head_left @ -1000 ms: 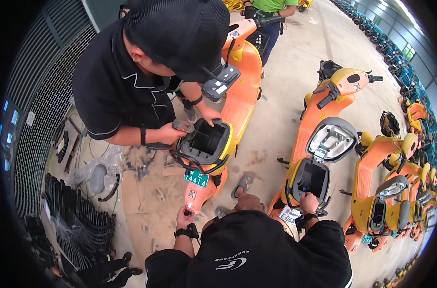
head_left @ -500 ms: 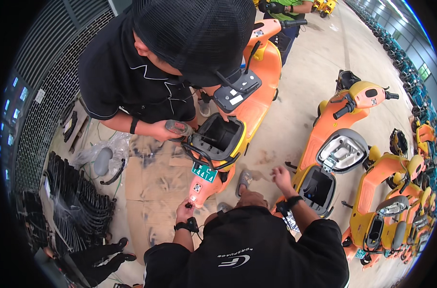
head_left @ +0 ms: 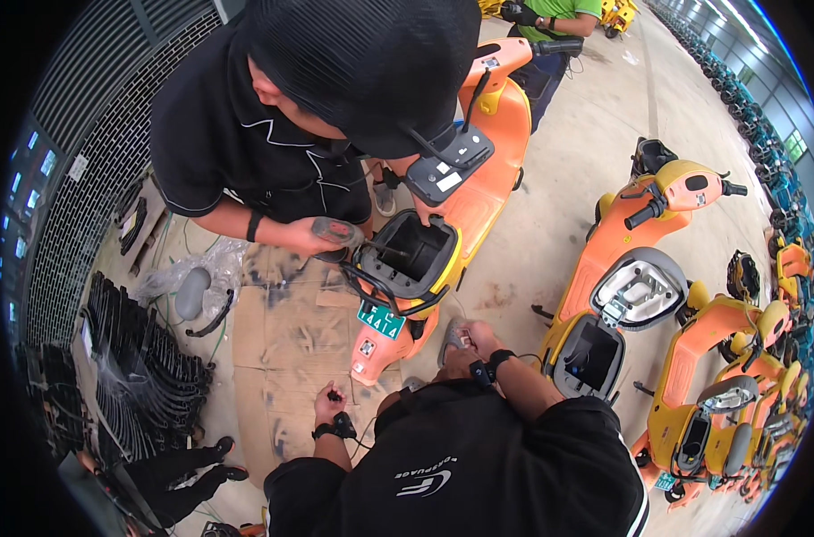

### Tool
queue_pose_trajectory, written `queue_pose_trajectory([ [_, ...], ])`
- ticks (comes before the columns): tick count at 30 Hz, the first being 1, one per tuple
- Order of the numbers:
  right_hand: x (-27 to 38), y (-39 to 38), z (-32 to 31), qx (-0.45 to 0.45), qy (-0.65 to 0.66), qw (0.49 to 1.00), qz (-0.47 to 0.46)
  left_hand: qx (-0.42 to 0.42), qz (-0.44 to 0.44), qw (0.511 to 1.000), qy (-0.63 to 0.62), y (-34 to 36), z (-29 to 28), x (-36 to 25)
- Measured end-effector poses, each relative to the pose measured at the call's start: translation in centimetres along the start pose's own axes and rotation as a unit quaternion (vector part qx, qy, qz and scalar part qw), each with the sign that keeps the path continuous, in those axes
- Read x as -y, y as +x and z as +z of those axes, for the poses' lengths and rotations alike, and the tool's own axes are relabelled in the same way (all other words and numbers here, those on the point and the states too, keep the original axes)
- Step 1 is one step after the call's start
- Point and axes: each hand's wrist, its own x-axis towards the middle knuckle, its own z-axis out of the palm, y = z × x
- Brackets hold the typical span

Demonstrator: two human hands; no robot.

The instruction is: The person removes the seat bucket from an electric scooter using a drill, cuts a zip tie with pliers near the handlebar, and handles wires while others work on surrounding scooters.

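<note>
My left hand (head_left: 328,408) is closed on a small black part (head_left: 335,395), too small to name, just below and left of the tail of an orange and yellow scooter (head_left: 382,347). Beside that tail, above my grey shoe (head_left: 453,336), is my right hand (head_left: 484,339). Its fingers are drawn together, and whatever they hold cannot be made out. Across the scooter a co-worker in a black cap points a power drill (head_left: 337,232) toward the open seat compartment (head_left: 413,251). The co-worker's other hand (head_left: 432,211) is at the compartment's far edge.
A second scooter (head_left: 595,251) stands to the right with its seat (head_left: 641,285) raised; more scooters line up beyond it. Flattened cardboard (head_left: 282,358) covers the floor at left. Black curved bars (head_left: 148,376) are piled past it. Another person in green (head_left: 563,11) stands at the back.
My left hand has drawn down and left, away from the scooter's tail, with the small black part. My right hand has swung left from beside the second scooter to above my shoe.
</note>
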Motion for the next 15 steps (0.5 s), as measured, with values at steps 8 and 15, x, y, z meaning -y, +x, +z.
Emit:
queue_pose_trajectory([
  [8,-4.3,-0.9,-8.2,-0.172,0.077,0.981,0.042,-0.045,-0.026,0.998,0.021,0.5,0.1,0.4],
  [15,-6.2,-2.3,-10.2,-0.227,0.103,0.967,0.051,-0.046,-0.019,0.998,0.037,0.4,0.5,0.9],
])
